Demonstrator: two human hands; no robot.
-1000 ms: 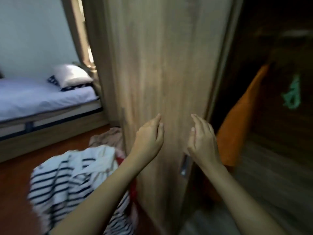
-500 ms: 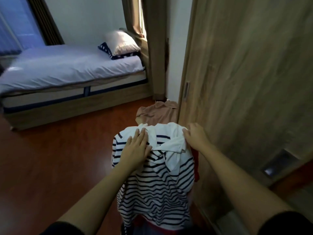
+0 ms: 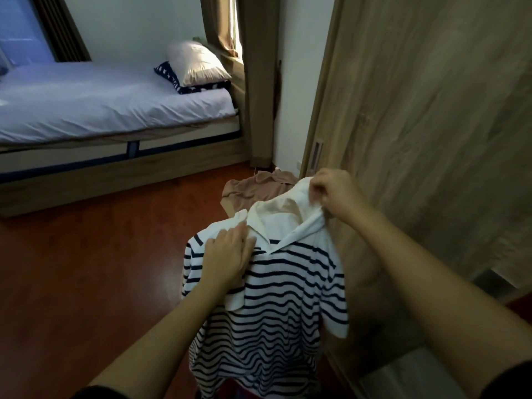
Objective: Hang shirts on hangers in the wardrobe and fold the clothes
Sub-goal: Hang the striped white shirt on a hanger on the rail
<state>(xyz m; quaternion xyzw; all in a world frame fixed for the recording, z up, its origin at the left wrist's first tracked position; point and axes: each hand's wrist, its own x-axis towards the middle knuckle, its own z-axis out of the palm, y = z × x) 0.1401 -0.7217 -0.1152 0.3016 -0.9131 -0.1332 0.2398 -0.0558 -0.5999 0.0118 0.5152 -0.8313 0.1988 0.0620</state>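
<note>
A: Striped shirt (image 3: 267,286) is up off the floor (image 3: 86,269), hanging in front of the person, right beside the wardrobe door (image 3: 431,110).

B: And the right hand (image 3: 336,197)?

A: Its grip is pinched on the white collar, lifting that side high. The left hand (image 3: 227,257) lies flat on the shoulder, fingers together, pressing the cloth, not pinching.

B: Anything behind it?

A: A tan garment (image 3: 253,188) crumpled on the floor by the door's edge, and a bed (image 3: 100,105) with a pillow (image 3: 195,63) well beyond.
</note>
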